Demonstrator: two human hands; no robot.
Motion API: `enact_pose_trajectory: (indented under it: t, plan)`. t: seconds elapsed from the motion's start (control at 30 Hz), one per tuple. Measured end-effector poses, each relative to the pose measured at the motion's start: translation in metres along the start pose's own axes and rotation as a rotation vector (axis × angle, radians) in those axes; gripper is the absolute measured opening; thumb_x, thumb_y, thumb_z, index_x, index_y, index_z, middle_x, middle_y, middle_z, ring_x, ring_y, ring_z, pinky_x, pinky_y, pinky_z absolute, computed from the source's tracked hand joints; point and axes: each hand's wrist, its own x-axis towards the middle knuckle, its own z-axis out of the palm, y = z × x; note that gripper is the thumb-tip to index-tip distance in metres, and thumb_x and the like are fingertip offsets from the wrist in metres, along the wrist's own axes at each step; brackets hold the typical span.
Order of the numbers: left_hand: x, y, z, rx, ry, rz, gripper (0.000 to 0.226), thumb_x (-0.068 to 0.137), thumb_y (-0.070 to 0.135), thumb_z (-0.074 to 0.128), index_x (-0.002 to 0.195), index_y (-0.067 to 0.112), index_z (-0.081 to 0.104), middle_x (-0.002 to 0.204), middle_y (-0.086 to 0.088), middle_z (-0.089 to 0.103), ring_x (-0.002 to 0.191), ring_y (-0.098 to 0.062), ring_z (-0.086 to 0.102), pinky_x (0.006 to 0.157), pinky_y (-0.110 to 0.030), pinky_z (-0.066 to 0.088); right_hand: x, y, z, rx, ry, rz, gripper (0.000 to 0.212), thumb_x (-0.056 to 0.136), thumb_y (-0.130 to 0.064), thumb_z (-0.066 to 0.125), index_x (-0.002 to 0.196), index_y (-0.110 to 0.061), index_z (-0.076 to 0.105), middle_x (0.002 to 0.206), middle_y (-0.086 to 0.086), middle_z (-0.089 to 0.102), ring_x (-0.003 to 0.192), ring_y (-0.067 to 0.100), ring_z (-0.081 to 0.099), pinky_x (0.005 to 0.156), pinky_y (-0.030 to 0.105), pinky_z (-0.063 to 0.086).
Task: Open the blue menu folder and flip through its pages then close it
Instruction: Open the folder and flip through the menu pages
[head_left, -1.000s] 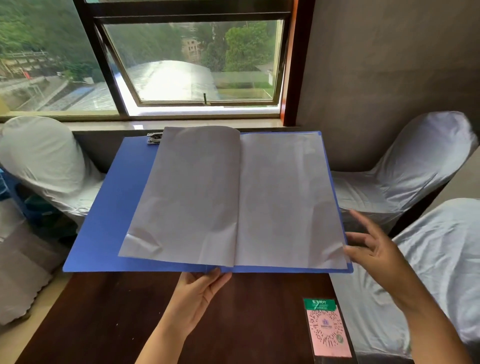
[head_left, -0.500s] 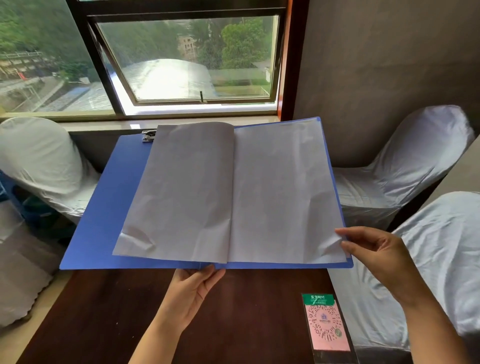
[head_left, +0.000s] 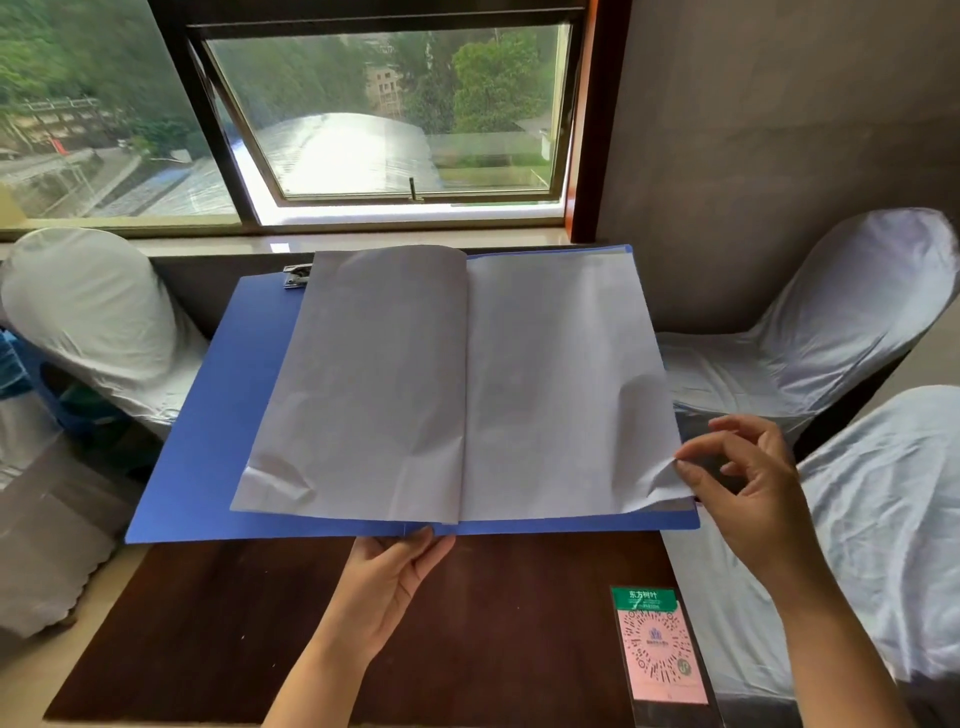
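Above the dark counter (head_left: 249, 623) we hold the blue menu folder (head_left: 208, 441) open, our left hand (head_left: 387, 582) closed on its lower spine edge, our right hand (head_left: 748, 483) pinching the right page (head_left: 561, 389) at its outer edge.

blue menu folder (head_left: 218, 415) open (blank pages), held tilted

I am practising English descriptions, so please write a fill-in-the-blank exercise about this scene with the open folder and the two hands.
1. The right hand pinches the lower ____ corner of a page.
2. The left hand holds the blue menu folder at its ____ edge, near the spine.
3. The metal clip sits at the folder's top ____ area.
4. The pink QR code card lies on the dark ____ table.

Missing words: right; bottom; left; wooden
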Motion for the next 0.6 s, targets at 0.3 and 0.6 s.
enact_pose_trajectory:
  t: [0.3,0.6]
  plan:
    - [0.000,-0.005,0.002,0.015,0.001,-0.031,0.039,0.067,-0.006,0.062,0.104,0.007,0.059,0.091,-0.012,0.074,0.089,-0.029,0.071,0.065,-0.032,0.059,0.002,-0.047,0.043,1.087,-0.248,0.430,0.033,0.096,-0.014,0.037,0.110,-0.034,0.059,0.096,0.002,0.076,0.081,0.021,0.071,0.061,0.031,0.059]
    - [0.001,-0.008,0.007,-0.001,-0.012,-0.032,0.046,0.068,-0.007,0.061,0.110,0.012,0.058,0.096,-0.010,0.075,0.093,-0.028,0.070,0.067,-0.032,0.059,-0.001,-0.068,0.093,-0.084,-0.532,-0.096,0.027,0.093,-0.006,0.043,0.112,-0.019,0.058,0.094,-0.011,0.060,0.096,0.010,0.055,0.081,-0.001,0.035]
